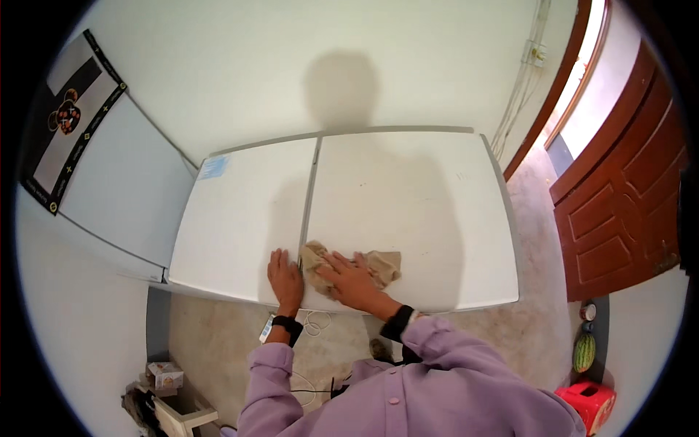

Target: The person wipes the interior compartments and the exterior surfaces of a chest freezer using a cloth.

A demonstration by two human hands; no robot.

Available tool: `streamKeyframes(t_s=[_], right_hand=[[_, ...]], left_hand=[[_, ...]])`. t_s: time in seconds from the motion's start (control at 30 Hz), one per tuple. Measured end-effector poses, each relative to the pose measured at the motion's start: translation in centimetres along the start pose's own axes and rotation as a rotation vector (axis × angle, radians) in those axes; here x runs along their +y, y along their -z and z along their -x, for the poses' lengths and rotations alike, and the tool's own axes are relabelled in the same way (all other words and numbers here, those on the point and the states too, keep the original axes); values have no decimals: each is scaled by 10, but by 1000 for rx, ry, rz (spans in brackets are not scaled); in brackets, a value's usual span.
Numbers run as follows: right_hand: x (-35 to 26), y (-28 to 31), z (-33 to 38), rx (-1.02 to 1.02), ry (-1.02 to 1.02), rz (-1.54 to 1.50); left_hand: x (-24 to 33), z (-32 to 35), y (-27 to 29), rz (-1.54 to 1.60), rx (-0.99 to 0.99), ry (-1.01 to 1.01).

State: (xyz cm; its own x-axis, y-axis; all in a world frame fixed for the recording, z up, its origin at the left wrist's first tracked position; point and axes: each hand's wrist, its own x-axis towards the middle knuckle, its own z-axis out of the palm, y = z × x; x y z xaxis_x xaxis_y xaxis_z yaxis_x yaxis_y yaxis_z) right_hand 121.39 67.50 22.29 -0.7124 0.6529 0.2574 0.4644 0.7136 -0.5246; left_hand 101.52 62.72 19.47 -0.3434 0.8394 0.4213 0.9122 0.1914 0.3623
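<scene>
A beige cloth [385, 266] lies bunched on the right lid [408, 197] of a white chest freezer, close to the seam and the front edge. My right hand [352, 281] presses down on it, fingers spread across the fabric, and cloth shows on both sides of the hand. On the left lid [240, 211], just left of the seam, my left hand [286, 280] rests with its fingers stretched out and nothing in them. Small dark marks dot the right lid. A pale blue label [214, 167] is stuck at the left lid's far corner.
At left stands a pale cabinet [124, 167] with a dark patterned cover [73, 109]. A brown door [619, 189] stands open at right. Along the right wall are a watermelon [584, 352] and a red container [588, 406]. White cable [314, 323] hangs at the freezer's front.
</scene>
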Motion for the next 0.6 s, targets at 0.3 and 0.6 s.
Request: streamKeyframes(t_s=[0.3,0.6], right_hand=[[186,162,168,332,-593,397],[157,159,212,377,-377,338]], left_hand=[[21,-5,14,-17,-34,12],[13,1,2,15,-41,5]])
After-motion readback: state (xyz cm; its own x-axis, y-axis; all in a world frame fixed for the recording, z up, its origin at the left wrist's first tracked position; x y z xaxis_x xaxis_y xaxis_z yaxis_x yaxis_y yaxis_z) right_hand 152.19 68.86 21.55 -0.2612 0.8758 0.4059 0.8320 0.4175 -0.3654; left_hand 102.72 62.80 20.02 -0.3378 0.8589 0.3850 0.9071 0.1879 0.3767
